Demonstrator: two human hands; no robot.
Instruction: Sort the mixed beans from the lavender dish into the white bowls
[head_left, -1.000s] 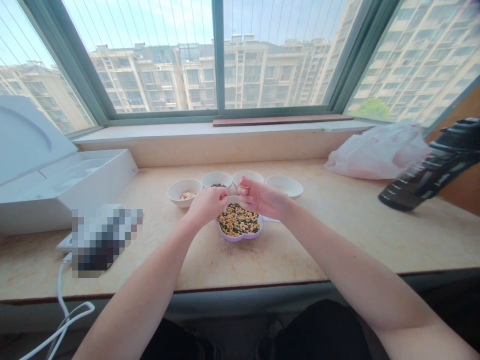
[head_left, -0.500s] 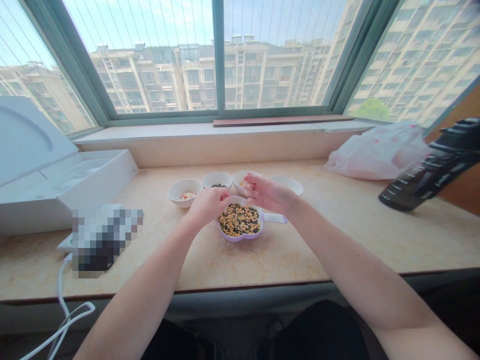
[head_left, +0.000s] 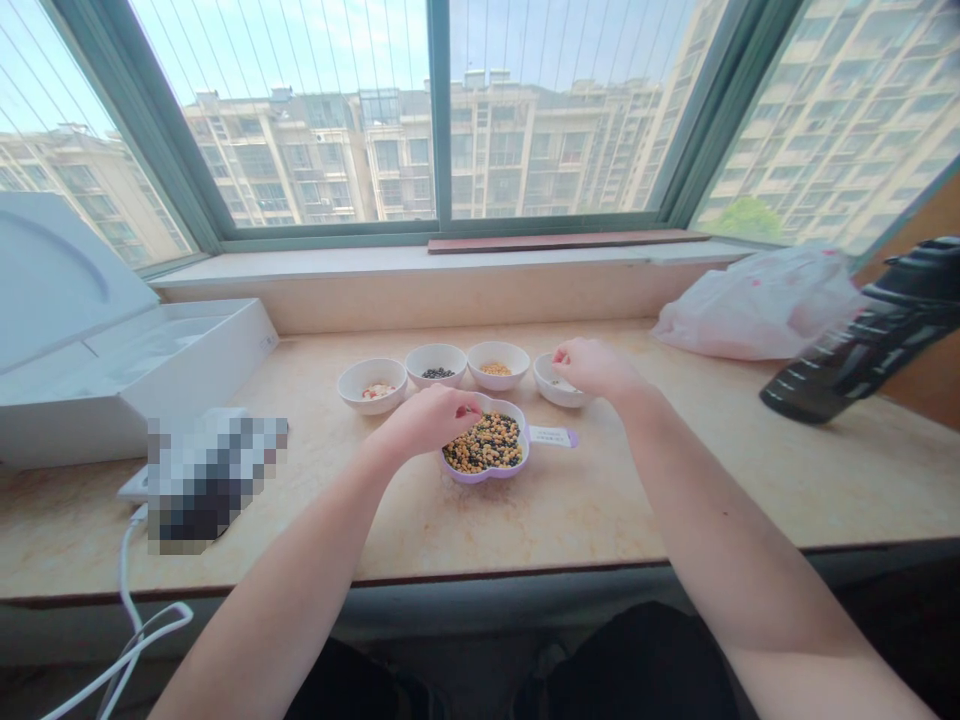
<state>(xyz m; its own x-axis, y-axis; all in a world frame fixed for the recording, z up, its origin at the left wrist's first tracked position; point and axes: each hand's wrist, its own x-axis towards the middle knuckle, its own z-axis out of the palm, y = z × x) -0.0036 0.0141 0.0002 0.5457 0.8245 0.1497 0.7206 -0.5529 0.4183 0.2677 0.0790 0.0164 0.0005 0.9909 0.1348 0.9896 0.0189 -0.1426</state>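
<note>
A purple-rimmed, lobed dish with a labelled handle holds mixed yellow and black beans. Over its upper left side is my left hand, thumb and fingers pinched together; anything between them is too small to make out. My right hand hovers at the rightmost white bowl, fingertips closed above it. That bowl has a few small bits inside. Behind the dish stand a bowl with yellow beans, one with black beans and another with reddish and pale pieces.
On the left are an open white box, a pixelated item and a white cable. To the right lie a plastic bag and a leaning dark bottle. A window sill runs along the back.
My right hand has moved right, from above the yellow bean bowl to the rightmost bowl, its fingers now pinched. My left hand has shifted slightly right and nearer, over the dish's beans.
</note>
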